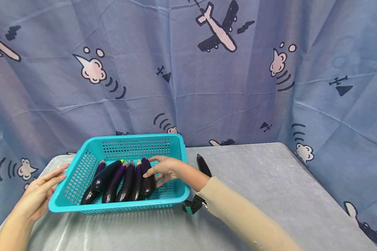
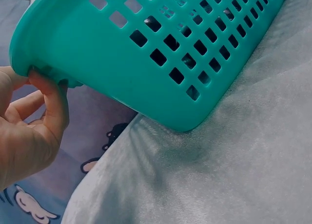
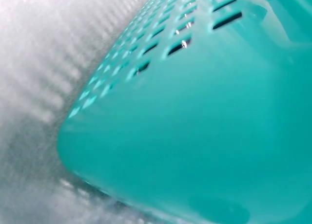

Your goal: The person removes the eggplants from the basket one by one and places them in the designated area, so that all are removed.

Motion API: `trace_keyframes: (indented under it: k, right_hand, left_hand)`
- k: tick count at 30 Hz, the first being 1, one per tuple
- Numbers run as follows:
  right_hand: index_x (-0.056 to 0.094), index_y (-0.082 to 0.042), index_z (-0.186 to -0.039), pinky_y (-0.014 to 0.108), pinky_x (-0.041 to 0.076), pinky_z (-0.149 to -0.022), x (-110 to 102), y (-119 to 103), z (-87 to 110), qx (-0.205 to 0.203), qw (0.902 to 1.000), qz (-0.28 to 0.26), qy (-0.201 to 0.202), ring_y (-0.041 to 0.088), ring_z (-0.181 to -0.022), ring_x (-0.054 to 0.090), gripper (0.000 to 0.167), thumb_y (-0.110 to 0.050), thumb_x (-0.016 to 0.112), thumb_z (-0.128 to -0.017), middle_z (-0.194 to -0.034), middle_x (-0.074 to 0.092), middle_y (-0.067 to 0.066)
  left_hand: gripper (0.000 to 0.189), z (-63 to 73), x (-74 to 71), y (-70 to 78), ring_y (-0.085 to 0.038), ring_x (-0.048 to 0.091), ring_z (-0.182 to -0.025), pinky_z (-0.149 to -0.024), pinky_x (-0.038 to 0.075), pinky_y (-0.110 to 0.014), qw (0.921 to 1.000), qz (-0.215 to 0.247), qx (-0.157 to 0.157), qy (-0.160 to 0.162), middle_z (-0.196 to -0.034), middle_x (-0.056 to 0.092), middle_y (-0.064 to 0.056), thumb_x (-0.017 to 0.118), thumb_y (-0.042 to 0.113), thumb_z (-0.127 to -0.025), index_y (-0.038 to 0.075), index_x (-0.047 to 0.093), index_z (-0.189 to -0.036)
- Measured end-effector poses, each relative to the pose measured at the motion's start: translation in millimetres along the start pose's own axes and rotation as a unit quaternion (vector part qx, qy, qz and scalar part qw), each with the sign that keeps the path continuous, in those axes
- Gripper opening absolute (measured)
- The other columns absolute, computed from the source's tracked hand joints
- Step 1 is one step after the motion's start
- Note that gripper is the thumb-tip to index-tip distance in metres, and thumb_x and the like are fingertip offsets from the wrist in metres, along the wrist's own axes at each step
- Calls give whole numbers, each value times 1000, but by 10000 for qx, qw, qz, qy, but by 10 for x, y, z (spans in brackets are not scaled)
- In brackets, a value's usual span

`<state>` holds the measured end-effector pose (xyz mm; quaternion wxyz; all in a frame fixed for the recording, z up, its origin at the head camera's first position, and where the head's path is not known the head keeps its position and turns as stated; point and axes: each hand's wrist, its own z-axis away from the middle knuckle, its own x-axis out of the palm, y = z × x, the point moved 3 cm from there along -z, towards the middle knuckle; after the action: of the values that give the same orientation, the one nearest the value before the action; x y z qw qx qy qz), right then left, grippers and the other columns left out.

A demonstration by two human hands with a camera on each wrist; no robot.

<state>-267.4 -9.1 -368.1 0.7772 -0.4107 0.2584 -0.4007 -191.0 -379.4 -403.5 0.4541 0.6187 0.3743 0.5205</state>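
Note:
A turquoise plastic basket [image 1: 119,208] with perforated walls stands on the table and holds several dark purple eggplants [image 1: 113,184] lying side by side. My left hand [image 1: 39,195] is at the basket's left end; in the left wrist view its fingertips [image 2: 48,95] hold the rim from below. Reaching in over the right side, my right hand [image 1: 164,169] grips the rightmost eggplant [image 1: 148,188], thumb across its upper part. In the right wrist view the basket's corner wall [image 3: 185,136] fills most of the picture and hides that hand's grip.
Another eggplant [image 1: 203,165] lies on the grey table [image 1: 254,181] right of the basket, partly behind my right forearm. A black wrist camera mount [image 1: 194,205] sits close to the basket's front right corner. A blue patterned curtain [image 1: 188,69] hangs behind the table.

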Motion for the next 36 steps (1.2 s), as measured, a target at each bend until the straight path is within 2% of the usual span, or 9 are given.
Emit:
trace_keyframes:
  k: [9,16,22,29,36]
  right_hand:
    - [43,-16,-159,58,60,-93,-56,-22,65,-150,9995,242,113,48,-121,65,76,-4,79,-94,-143,56,23]
    - [43,-16,-160,56,62,-89,-73,-15,128,-399,9973,592,164,49,-124,62,77,-3,79,-93,-155,45,24]
    - [43,-15,-160,58,62,-89,-76,-37,192,-593,9962,618,131,47,-120,64,77,-2,79,-93,-145,54,23]
    - [44,-17,-159,60,60,-91,-96,-67,249,-817,9950,482,300,45,-117,65,76,0,78,-93,-125,67,21]
    - [45,-19,-159,59,61,-91,-123,-88,311,-1042,9931,251,468,39,-113,68,77,1,78,-93,-135,64,24]
  left_hand:
    - [51,7,0,-13,-7,72,-105,-78,64,-30,10000,-3,16,0,-125,69,19,40,-1,-113,31,75,-132]
    - [50,-4,-4,-4,-8,72,-105,-79,64,-30,9999,33,-3,-107,-126,69,19,40,0,-113,32,74,-132]
    - [52,14,6,-21,-9,73,-104,-77,64,-30,10000,85,18,-28,-124,70,17,38,-2,-113,31,75,-131]
    - [52,20,29,-22,-10,73,-102,-77,64,-31,9999,138,-41,69,-122,71,15,38,-1,-113,31,76,-129]
    - [52,17,30,-23,-10,73,-103,-77,64,-30,9999,155,-21,48,-123,71,15,38,-1,-113,31,75,-130]
